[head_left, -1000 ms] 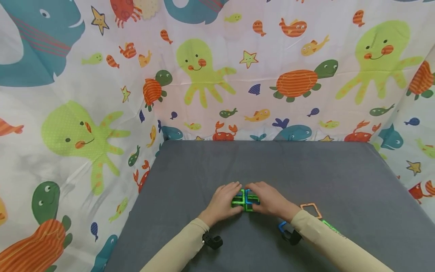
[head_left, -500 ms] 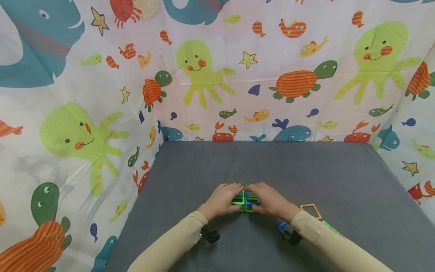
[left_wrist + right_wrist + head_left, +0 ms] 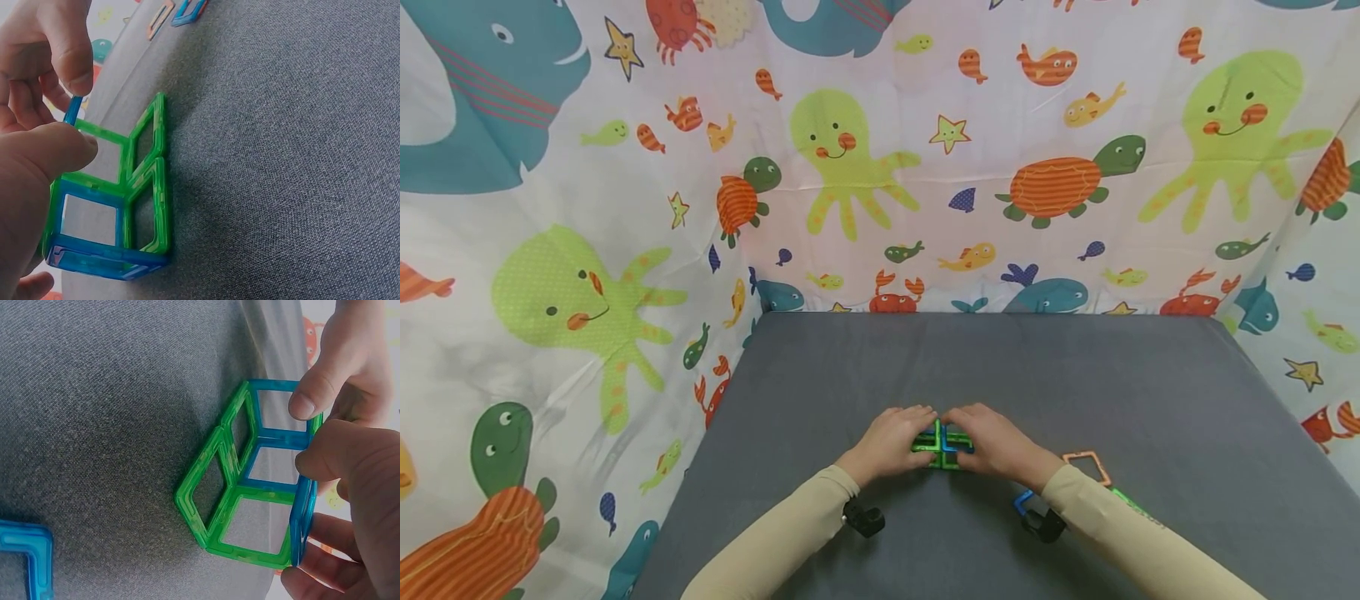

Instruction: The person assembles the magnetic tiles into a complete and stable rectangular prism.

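Between the hands, on the grey cloth, stands a box-like build of green and blue square magnetic tiles (image 3: 247, 557). My left hand (image 3: 887, 446) grips its left side, thumb in front and fingers behind. Over the right part, my right hand (image 3: 1000, 446) pinches a blue magnetic tile (image 3: 299, 525) between thumb and fingers. That tile lies nearly edge-on along the top of the build in the right wrist view. Two green tiles (image 3: 161, 206) stand side by side on the near face. Both hands hide much of the back and sides.
To the right of the build lie an orange tile (image 3: 1102, 469), a blue tile (image 3: 1021, 502) and a green tile (image 3: 1127, 500), partly covered by the right forearm. A sea-animal curtain (image 3: 925, 183) borders the grey cloth surface (image 3: 850, 358) at the back and sides.
My left wrist and forearm have shifted slightly left and down. Both hands keep their grip, and the build stays in nearly the same place.
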`<state>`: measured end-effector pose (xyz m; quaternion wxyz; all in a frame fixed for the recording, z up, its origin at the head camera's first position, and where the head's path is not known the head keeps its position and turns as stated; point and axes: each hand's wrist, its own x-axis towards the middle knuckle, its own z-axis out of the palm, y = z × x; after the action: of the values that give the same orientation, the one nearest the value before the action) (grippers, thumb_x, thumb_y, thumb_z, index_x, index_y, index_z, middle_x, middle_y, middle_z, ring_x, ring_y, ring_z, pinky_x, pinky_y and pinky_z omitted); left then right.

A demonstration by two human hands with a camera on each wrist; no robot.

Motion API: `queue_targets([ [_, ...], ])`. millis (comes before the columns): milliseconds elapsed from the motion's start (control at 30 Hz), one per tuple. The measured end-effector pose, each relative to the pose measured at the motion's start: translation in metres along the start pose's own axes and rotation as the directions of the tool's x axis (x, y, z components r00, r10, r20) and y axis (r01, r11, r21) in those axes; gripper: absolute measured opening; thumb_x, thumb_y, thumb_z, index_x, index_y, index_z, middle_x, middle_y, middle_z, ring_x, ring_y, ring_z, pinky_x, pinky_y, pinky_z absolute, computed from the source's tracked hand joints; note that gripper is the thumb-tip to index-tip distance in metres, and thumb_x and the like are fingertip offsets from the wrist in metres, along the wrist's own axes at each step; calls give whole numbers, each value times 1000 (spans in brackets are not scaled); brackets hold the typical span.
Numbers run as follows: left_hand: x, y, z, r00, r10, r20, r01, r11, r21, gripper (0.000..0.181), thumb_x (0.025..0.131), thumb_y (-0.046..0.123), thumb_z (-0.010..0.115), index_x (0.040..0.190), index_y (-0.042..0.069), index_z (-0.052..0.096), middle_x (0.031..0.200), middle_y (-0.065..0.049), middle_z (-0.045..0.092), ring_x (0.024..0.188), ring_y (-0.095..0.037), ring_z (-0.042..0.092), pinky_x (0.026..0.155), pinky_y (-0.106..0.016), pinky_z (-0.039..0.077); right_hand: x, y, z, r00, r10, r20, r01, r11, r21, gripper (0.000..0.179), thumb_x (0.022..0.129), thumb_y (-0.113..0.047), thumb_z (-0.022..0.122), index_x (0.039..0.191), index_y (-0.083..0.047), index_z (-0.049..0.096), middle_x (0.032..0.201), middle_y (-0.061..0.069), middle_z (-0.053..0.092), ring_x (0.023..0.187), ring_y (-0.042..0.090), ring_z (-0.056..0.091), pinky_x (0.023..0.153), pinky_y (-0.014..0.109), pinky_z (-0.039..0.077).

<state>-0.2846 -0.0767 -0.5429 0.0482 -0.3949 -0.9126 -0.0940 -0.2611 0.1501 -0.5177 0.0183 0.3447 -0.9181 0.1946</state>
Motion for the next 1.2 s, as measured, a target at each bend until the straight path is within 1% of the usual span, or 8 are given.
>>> queue_targets([
  [133, 0, -1, 0, 1000, 13, -18, -13, 1000, 3, 60, 91, 39, 73, 140, 8, 62, 142, -8, 64, 131, -21, 63, 104, -42, 54, -1, 1, 0, 1000, 8, -5, -8, 1000, 3, 44, 84, -14, 79, 125, -7, 65, 121, 12, 70, 109, 29, 65, 91, 48, 57],
  [267, 1, 0, 0, 1000, 3, -9, -3, 1000, 0, 61, 90, 40, 74, 140, 7, 62, 142, -8, 65, 131, -20, 63, 104, -41, 54, -8, 5, -7, 998, 59, -32, -58, 998, 24, 47, 86, -21, 78, 128, -6, 65, 125, 11, 69, 114, 29, 65, 95, 50, 56],
  [667, 8, 7, -4, 996, -19, 83, 18, 1000, 18, 69, 89, 46, 75, 146, 10, 57, 148, -7, 59, 136, -19, 58, 106, -42, 52, -72, 43, -39, 960, 252, -122, -256, 967, -18, 47, 88, -18, 77, 131, -2, 64, 130, 18, 68, 120, 40, 63, 97, 58, 53],
  [700, 10, 7, -4, 996, -19, 91, 17, 1000, 15, 70, 89, 46, 74, 146, 10, 57, 149, -7, 59, 136, -19, 58, 107, -42, 51, -77, 45, -40, 955, 271, -122, -275, 961, -21, 48, 88, -18, 77, 131, -2, 64, 129, 19, 68, 118, 39, 64, 96, 58, 53],
  [800, 14, 8, -5, 994, -10, 106, 10, 1000, -2, 70, 90, 47, 74, 147, 10, 56, 149, -7, 58, 136, -20, 58, 107, -43, 51, -92, 52, -40, 936, 343, -76, -342, 939, 18, 51, 89, -18, 75, 136, -1, 61, 131, 24, 65, 93, 26, 73, 86, 51, 58],
  [933, 20, 10, -6, 993, 12, 115, -10, 1000, -21, 68, 90, 46, 74, 145, 10, 58, 147, -7, 60, 133, -20, 60, 105, -43, 52, -108, 61, -37, 900, 436, -3, -435, 898, 66, 56, 91, -18, 72, 141, 1, 55, 135, 30, 59, 67, 6, 69, 70, 39, 58],
  [967, 21, 10, -6, 993, 18, 117, -15, 1000, -24, 68, 90, 45, 74, 145, 10, 58, 147, -7, 61, 133, -20, 61, 104, -43, 53, -111, 63, -35, 890, 455, 9, -454, 888, 73, 57, 91, -18, 71, 142, 1, 54, 136, 31, 58, 70, 6, 70, 66, 38, 58],
  [1200, 27, 16, -8, 991, 34, 133, -31, 999, -23, 68, 90, 46, 74, 145, 10, 58, 146, -6, 61, 131, -18, 62, 104, -41, 53, -128, 74, -27, 849, 528, -25, -529, 848, -32, 56, 89, -26, 76, 135, 1, 62, 123, 27, 67, 96, 36, 70, 74, 53, 58],
])
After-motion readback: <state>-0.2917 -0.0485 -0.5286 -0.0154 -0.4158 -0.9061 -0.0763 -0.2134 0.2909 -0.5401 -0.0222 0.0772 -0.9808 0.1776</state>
